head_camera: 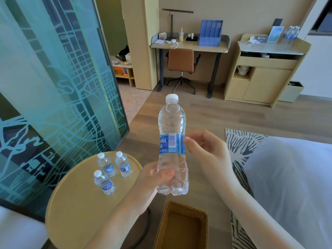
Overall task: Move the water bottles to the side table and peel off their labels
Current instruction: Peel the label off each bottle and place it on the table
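Observation:
I hold a clear water bottle point(172, 133) with a white cap upright in mid-air. My left hand point(152, 180) grips its lower part. My right hand point(206, 151) has its thumb on the right edge of the bottle's blue label point(171, 143), and its fingers curl behind the bottle. Three more labelled water bottles point(106, 165) point(123, 164) point(104, 182) stand on the round wooden side table point(75, 209) at lower left.
A wicker basket point(181, 227) sits on the floor below the bottle. A patterned glass partition point(53, 87) stands to the left, a bed point(291, 186) and striped rug to the right. Beyond are a desk with chair point(181, 63) and a cabinet holding more bottles point(292, 32).

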A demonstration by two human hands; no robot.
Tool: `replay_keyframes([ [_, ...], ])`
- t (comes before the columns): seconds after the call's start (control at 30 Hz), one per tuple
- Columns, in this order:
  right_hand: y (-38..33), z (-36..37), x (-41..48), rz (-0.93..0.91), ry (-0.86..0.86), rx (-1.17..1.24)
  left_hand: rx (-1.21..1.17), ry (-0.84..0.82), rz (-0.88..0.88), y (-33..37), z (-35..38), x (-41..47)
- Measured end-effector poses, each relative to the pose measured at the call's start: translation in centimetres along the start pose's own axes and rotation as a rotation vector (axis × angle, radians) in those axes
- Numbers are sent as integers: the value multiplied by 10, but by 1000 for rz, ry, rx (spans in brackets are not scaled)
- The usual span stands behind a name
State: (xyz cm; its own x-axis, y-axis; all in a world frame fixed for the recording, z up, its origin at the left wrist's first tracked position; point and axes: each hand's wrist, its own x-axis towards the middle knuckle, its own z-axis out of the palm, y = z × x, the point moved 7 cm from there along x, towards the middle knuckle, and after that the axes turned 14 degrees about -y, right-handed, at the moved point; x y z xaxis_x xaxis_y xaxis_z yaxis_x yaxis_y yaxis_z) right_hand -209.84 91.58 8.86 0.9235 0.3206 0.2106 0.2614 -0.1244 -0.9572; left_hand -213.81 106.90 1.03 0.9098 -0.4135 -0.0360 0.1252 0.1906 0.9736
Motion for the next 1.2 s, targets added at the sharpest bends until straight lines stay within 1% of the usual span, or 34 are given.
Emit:
replay_keyframes([
  [0.1, 9, 5, 4, 57, -15, 37, -47, -12, 20, 1, 1, -2],
  [0.2, 30, 9, 12, 202, -64, 214, -69, -56, 20, -1, 2, -3],
  [0.3, 38, 9, 27, 216, -135, 359, -112, -125, 0, -3, 6, -4],
  [0.4, 34, 14, 42, 192, -294, 465, -126, -193, -13, -2, 10, -5],
  [0.5, 28, 23, 52, 224, -451, 546, -139, -229, -40, -5, 13, -8],
  [0.57, 27, 28, 54, 245, -514, 556, -145, -255, -51, -7, 13, -9],
  [0.6, 27, 27, 55, 254, -507, 538, -132, -277, -46, -7, 14, -9],
  [0.67, 28, 24, 55, 271, -440, 515, -164, -305, -42, -4, 16, -8],
  [0.73, 30, 21, 54, 289, -354, 532, -254, -250, -103, -5, 8, -6],
  [0.77, 29, 19, 53, 291, -315, 534, -212, -256, -94, 0, 6, -5],
  [0.8, 27, 16, 53, 282, -277, 529, -115, -244, -73, 6, 3, -5],
  [0.83, 25, 13, 53, 264, -242, 515, -26, -181, -48, 14, -3, -5],
  [0.9, 19, 7, 51, 222, -190, 466, 161, 50, -10, 33, -24, -8],
  [0.97, 17, 3, 48, 205, -151, 412, 371, 296, 97, 55, -38, -15],
  [1.0, 18, 3, 46, 205, -133, 396, 453, 366, 159, 64, -37, -18],
  [1.07, 21, 4, 43, 212, -101, 381, 631, 409, 240, 78, -22, -19],
  [1.13, 21, 7, 40, 216, -75, 389, 782, 396, 270, 81, -5, -15],
  [1.2, 21, 9, 37, 210, -59, 398, 909, 420, 299, 81, 10, -12],
])
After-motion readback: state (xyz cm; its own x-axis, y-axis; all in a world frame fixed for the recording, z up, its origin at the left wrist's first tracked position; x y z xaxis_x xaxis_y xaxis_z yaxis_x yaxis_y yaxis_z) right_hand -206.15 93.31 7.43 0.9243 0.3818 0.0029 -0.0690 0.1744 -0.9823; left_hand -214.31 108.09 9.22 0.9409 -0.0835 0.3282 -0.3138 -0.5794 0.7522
